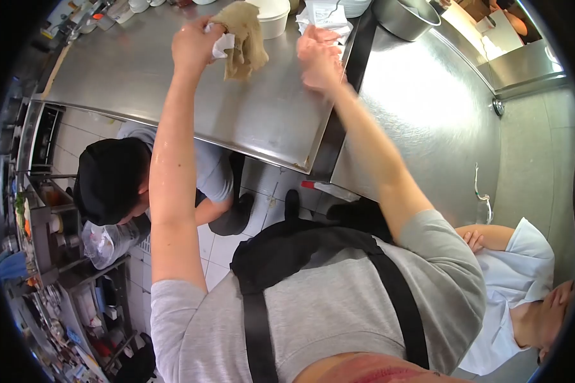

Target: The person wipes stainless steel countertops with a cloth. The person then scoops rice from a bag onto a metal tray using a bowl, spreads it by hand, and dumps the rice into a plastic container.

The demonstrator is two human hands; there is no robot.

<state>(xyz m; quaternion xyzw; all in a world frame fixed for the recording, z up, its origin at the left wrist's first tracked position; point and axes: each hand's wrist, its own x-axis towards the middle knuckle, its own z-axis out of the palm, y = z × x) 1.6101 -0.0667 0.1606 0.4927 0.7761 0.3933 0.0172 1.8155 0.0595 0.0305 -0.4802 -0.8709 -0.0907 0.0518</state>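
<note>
My left hand (197,47) is closed around a beige cloth (246,41), which hangs crumpled over the steel counter (255,121). A bit of white paper or cloth (223,46) pokes out of the same grip. My right hand (319,60) is raised near the counter's right edge, smeared by motion, its fingers partly curled. Just beyond it lie white paper slips (326,18). Whether the right fingers hold anything does not show. Between the hands, farther back, stands a round white tub (273,18).
A metal pot (406,18) stands on the shiny steel surface (421,96) at right. Under the counter's left side, a person in a black cap (112,182) bends down. Another person in white (514,274) is close on the right. Loaded shelves (76,300) line the left.
</note>
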